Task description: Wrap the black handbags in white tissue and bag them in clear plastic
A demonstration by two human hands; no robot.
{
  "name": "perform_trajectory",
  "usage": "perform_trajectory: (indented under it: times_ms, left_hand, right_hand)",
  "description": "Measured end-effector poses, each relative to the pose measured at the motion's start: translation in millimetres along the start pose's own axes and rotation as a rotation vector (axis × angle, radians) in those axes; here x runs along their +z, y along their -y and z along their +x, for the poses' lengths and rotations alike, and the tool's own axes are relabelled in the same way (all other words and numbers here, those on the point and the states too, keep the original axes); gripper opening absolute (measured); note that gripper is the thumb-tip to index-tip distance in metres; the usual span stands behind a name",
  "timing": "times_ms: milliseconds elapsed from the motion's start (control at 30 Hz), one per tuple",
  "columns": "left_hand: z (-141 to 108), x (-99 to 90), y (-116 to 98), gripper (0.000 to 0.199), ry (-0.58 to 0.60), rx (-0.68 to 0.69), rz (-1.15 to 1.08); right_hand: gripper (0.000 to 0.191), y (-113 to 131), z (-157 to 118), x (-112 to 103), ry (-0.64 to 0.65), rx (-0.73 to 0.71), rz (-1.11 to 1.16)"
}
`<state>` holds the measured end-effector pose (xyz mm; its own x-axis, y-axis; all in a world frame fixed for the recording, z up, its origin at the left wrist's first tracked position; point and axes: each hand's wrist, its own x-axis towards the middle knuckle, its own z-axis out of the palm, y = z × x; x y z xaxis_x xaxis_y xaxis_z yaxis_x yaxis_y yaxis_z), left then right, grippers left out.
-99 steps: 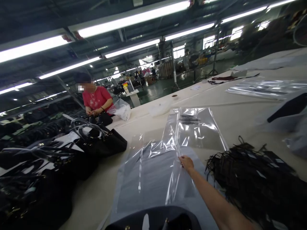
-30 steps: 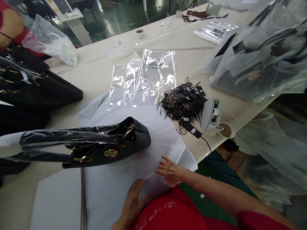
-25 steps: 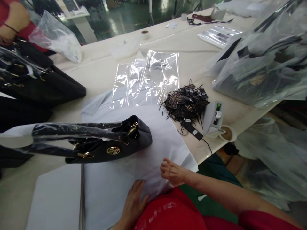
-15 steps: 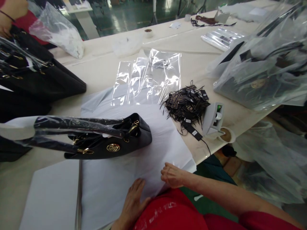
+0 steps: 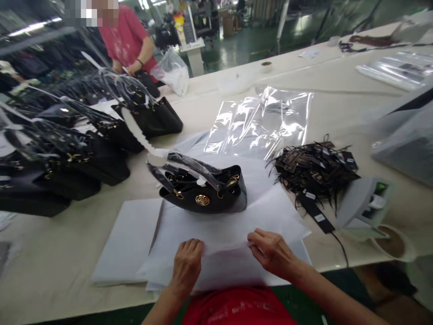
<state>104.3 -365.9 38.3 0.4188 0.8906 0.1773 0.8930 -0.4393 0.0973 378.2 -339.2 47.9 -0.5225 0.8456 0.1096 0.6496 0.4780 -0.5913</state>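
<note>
In the head view, the left hand has its fingers curled at the near edge of the white tissue paper; whether they pinch it is not clear. The right hand pinches the same edge between thumb and forefinger, and the paper lifts slightly between the two hands. Just beyond both sets of fingers, the black handbag stands upright on the paper, its round gold emblem facing them and its handles wrapped in clear film. Left of the left fingers lies a stack of white sheets; farther out that way, more black bags stand on the desk. Beyond the handbag from the fingers are clear plastic sleeves. To the right of the right fingers are a heap of black tags and a tape dispenser. Well beyond the left fingers, a person in red handles a dark bag.
</note>
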Motion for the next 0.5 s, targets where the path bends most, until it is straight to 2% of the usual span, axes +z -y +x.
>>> perform_trajectory:
  times_ms: [33, 67, 133, 200, 267, 367, 433, 500]
  left_hand:
    - [6.3, -5.1, 3.8, 0.025, -0.031, 0.010, 0.010]
    - [13.0, -9.2, 7.1, 0.024, -0.057, 0.025, 0.013]
    - [26.5, -14.7, 11.9, 0.023, -0.097, 0.058, 0.018]
    - [39.5, -16.3, 14.6, 0.021, -0.104, 0.063, 0.031]
    - [50.7, -14.8, 16.1, 0.017, -0.088, 0.065, 0.042]
    - [63.1, -9.5, 18.4, 0.009, -0.050, 0.150, 0.032]
    - [69.0, -6.7, 20.7, 0.007, -0.029, 0.230, 0.017]
    - [73.8, -6.7, 23.0, 0.017, -0.029, 0.296, -0.006]
  right_hand:
    - [0.011, 3.2, 7.2, -9.2, -0.003, -0.009, 0.040]
    - [0.026, 7.2, 17.2, -19.1, -0.033, -0.020, 0.078]
    - [0.062, 18.3, 46.7, -39.0, -0.184, -0.047, 0.122]
    - [0.076, 32.5, 87.6, -55.3, -0.367, -0.083, 0.120]
    - [0.077, 47.3, 133.7, -64.7, -0.448, -0.116, 0.114]
    - [0.072, 63.5, 193.0, -66.8, -0.406, -0.097, 0.151]
    - [0.047, 68.1, 216.1, -64.8, -0.349, -0.039, 0.213]
    - [0.027, 68.8, 224.4, -64.9, -0.310, -0.032, 0.285]
